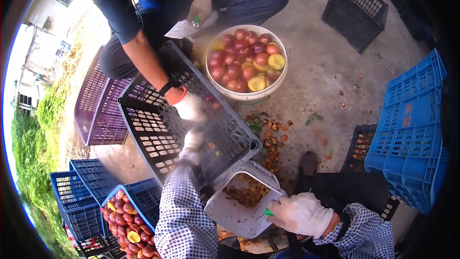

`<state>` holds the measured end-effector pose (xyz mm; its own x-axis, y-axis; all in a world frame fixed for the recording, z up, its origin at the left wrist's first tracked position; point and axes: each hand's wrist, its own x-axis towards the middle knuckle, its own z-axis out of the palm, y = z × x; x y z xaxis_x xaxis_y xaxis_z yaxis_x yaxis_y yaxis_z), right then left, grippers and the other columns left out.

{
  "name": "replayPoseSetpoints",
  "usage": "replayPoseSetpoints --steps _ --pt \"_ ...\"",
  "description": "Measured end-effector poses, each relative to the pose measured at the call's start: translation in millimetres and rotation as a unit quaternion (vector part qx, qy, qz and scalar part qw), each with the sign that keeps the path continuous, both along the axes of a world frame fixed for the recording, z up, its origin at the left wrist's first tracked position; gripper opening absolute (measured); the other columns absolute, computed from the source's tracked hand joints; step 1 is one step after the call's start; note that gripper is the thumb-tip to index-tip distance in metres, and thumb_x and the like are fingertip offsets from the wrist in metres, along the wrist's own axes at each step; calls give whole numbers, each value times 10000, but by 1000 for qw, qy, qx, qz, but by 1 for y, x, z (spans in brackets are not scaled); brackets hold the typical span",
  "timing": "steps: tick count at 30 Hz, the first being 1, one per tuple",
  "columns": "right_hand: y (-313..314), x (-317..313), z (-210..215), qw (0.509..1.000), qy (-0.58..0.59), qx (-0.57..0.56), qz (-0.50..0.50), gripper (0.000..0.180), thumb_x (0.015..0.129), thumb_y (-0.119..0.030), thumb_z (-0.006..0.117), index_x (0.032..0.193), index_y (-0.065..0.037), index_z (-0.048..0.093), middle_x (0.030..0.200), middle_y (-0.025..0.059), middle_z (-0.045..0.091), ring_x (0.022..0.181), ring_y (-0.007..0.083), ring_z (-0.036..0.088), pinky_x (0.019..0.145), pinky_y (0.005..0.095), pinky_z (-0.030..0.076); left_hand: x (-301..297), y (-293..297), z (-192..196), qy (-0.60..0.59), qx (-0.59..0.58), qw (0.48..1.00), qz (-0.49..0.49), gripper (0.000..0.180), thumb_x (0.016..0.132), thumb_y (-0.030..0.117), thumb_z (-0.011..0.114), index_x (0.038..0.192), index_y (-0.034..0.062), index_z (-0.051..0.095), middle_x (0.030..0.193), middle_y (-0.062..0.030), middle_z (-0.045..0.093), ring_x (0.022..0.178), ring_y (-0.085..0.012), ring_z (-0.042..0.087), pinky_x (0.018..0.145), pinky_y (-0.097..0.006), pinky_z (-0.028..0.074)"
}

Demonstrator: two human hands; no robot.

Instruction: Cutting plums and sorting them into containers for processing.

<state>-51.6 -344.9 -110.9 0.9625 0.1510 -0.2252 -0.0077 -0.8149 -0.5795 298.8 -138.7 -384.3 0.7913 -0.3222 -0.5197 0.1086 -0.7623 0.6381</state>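
My left hand [194, 139], in a white glove, reaches into a black plastic crate [143, 129]. It is blurred and its fingers cannot be made out. Right beside it is a co-worker's gloved hand [188, 107], also inside the crate. A few red plums [214, 104] lie on the crate's bottom near both hands. My right hand [304, 215], gloved and closed, holds a small green-handled tool [268, 212] whose working end does not show. Next to that hand stands a white tub [254, 228] with brownish-yellow pits and scraps [247, 189] in it.
A white bucket [247, 97] full of whole and cut plums stands beyond the crate. Blue crates [407, 115] rise at the right, with a black crate [354, 14] behind. Plums fill a blue crate [143, 201] at lower left. Pits [273, 148] litter the floor.
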Motion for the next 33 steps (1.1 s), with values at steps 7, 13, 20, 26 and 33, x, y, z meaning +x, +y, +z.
replayPoseSetpoints --steps 7,13,20,26,33 --pt "-6 12 -16 998 67 -13 -4 201 865 -305 639 854 -112 586 685 71 573 528 279 621 461 411 493 -32 -42 -23 -125 113 951 -260 380 798 247 709 1146 99 665 1075 -212 687 1041 -391 638 870 -440 519" --pt "-4 4 -13 994 106 -23 -12 206 853 -301 649 837 -111 568 686 76 577 548 281 633 472 412 501 -36 -22 -1 38 272 885 -377 376 827 341 663 1102 89 711 1082 -174 705 1075 -338 651 910 -424 510" --pt "-2 -11 7 999 -9 -38 -33 100 795 -183 626 846 -112 576 677 77 607 580 270 652 488 405 504 -21 -35 94 -96 190 899 -382 290 839 301 676 1059 116 719 987 -159 718 958 -331 682 854 -408 535" --pt "9 -15 -18 998 -37 -56 -15 146 853 -197 578 911 -67 611 739 115 653 689 298 687 570 453 520 -46 -78 271 -237 -48 943 -229 258 894 207 643 1059 14 690 874 -72 697 788 -182 658 751 -303 518" --pt "-5 -11 -28 993 -75 -25 -82 198 853 -222 611 965 -59 620 809 174 678 745 374 684 642 488 540 -185 -97 339 -118 -211 964 -108 241 936 190 625 1071 -2 678 846 -27 665 715 -99 615 659 -245 466"
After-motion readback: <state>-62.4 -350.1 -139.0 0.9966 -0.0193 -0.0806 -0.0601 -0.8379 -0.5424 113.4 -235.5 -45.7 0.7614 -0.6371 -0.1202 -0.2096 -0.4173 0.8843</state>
